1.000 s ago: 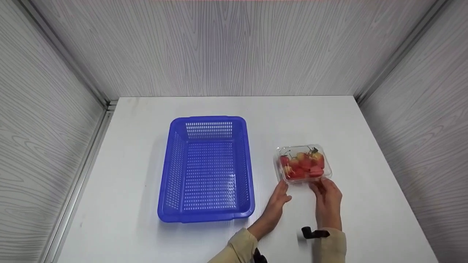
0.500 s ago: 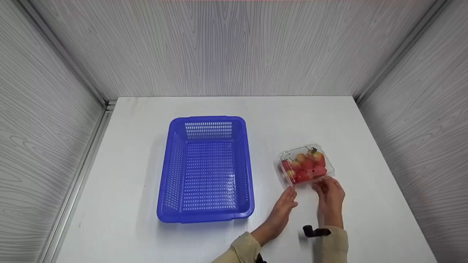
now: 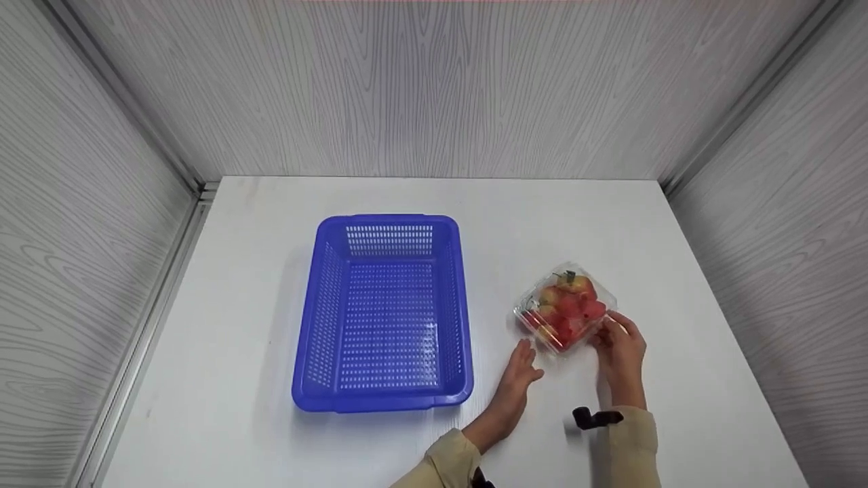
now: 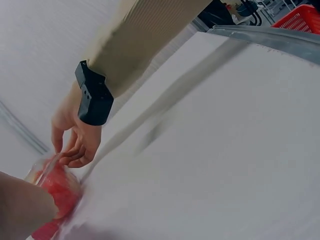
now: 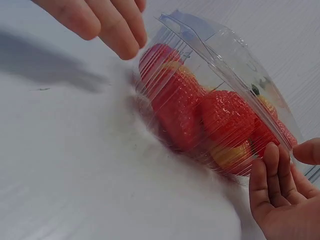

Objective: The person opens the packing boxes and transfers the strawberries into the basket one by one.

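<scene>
Clear plastic box [image 3: 566, 308] of red and yellow fruit: sitting on the white counter [image 3: 610, 224], right of centre, turned cornerwise to the counter edge, lid closed.

Right hand [image 3: 622, 347]: touching the box's near right corner, fingers lying along the ribbed wall in the right wrist view [image 5: 272, 175]; thumb at the rim. Grip: fingers lightly bent against the box, neither pinching nor lifting it.

Left hand [image 3: 521, 369]: resting just short of the box's near left corner, fingers straight and spread, holding nothing; fingertips [image 5: 122, 37] hovering beside the lid edge.

Blue basket [image 3: 385, 313]: standing left of the box, well apart from it, holding nothing, slotted walls and floor showing.

Progress, judging by the layout: box not yet raised from the counter, fruit not taken out, basket not yet filled; most of the work apparently remaining.

Edges and room: bare counter lying between box and basket; grey walls [image 3: 434, 88] closing in behind and at both sides; box staying well inside the right and near edges.
</scene>
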Tool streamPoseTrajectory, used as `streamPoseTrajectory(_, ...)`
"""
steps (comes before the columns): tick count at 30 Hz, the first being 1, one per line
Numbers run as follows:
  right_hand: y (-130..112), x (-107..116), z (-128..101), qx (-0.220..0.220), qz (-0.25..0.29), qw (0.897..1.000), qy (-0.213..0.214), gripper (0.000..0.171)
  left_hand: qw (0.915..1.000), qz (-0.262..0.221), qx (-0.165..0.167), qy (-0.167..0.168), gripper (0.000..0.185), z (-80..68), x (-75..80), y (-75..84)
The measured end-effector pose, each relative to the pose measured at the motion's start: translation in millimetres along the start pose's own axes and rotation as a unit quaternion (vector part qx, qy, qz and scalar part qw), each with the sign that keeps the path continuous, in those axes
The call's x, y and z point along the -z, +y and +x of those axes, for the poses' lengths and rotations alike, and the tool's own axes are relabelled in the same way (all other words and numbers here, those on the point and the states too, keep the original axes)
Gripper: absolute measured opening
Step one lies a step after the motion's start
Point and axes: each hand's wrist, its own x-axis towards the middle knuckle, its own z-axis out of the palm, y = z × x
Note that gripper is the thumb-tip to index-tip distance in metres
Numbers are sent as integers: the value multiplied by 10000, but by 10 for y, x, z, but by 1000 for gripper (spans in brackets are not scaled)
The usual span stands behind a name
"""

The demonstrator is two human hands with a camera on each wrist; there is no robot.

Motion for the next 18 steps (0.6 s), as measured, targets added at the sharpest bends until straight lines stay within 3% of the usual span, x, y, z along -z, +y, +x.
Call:
streamPoseTrajectory(3,-19,-7,79,4,-185,9998,-62,9,9998,-93,-73,142,76,9,17,8)
streamPoseTrajectory(9,-85,-38,266,205,-847,9958,-290,12,9977,-646,-159,86,73,-11,11,41)
streamPoseTrajectory(18,-246,-78,429,-221,-1423,9830,-1135,20,9943,-1067,54,51,72,-35,-17,15)
